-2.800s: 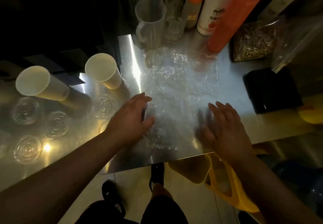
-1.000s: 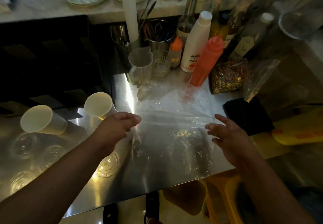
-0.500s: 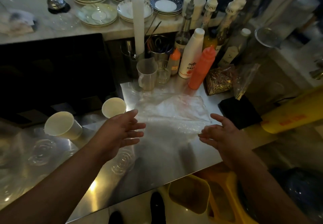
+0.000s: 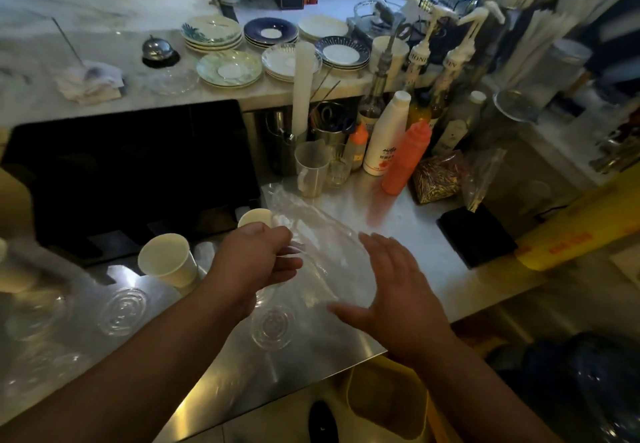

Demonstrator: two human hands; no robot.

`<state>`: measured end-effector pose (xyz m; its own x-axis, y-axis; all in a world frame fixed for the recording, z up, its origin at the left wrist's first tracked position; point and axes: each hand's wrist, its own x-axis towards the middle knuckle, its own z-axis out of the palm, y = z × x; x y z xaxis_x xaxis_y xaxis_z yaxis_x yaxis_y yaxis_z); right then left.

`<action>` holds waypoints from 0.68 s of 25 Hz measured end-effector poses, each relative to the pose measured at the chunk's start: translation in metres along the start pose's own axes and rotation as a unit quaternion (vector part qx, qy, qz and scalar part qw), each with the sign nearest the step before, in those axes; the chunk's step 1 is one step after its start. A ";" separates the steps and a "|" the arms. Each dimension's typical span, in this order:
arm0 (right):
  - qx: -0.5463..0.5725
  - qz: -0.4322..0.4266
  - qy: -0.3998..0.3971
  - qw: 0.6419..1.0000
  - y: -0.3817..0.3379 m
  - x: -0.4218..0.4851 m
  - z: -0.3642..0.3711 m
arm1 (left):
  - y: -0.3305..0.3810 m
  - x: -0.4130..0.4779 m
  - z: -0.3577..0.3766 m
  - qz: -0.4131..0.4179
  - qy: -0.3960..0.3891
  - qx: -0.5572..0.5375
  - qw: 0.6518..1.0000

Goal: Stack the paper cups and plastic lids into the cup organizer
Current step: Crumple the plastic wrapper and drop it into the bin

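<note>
Paper cups [image 4: 168, 258] and clear plastic lids [image 4: 273, 327] sit loose on the steel counter [image 4: 398, 221], below my left hand [image 4: 256, 262], which pinches a plastic bag [image 4: 311, 231]; my right hand [image 4: 394, 290] is spread open, empty. Dragging the bag could topple cups or sweep that lid off the edge.

Single head view, looking forward-down over steel counter [image 4: 346, 207], close above forearms.

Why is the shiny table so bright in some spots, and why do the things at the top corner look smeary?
Head view: lamps bounce off the steel counter, giving glare near its front edge; the clear lids glint too. The straws at top right are smeared by blur, and the wide lens bends the edges.
</note>
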<state>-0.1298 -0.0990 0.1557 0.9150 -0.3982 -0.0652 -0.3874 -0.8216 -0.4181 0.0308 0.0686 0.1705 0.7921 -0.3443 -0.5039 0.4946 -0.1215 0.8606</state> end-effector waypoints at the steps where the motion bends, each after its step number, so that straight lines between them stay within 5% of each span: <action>1: 0.013 -0.001 0.000 1.000 -0.009 0.003 0.005 | 0.004 -0.005 -0.001 0.005 -0.009 -0.006 1.000; 5: 0.104 0.026 0.046 0.993 -0.031 0.013 0.021 | 0.017 -0.024 -0.008 0.043 -0.045 -0.014 0.998; 8: 0.193 0.087 0.077 0.974 -0.031 0.017 0.021 | 0.019 -0.030 -0.024 0.114 -0.039 0.083 0.989; 11: 0.387 0.130 0.050 0.912 -0.028 0.014 0.004 | 0.008 -0.026 -0.042 0.163 0.007 0.241 0.957; 14: 0.531 0.143 0.004 0.835 -0.031 0.004 -0.014 | 0.000 -0.021 -0.051 0.089 -0.038 0.255 0.962; 17: 0.598 0.148 -0.006 0.788 -0.036 -0.011 -0.026 | -0.001 -0.021 -0.055 -0.006 -0.146 0.159 0.976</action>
<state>-0.1284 -0.0757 0.1945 0.8090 -0.4895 -0.3255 -0.2072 0.2806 -0.9372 0.0336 0.1271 0.1762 0.6289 -0.5863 -0.5106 0.3302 -0.3931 0.8582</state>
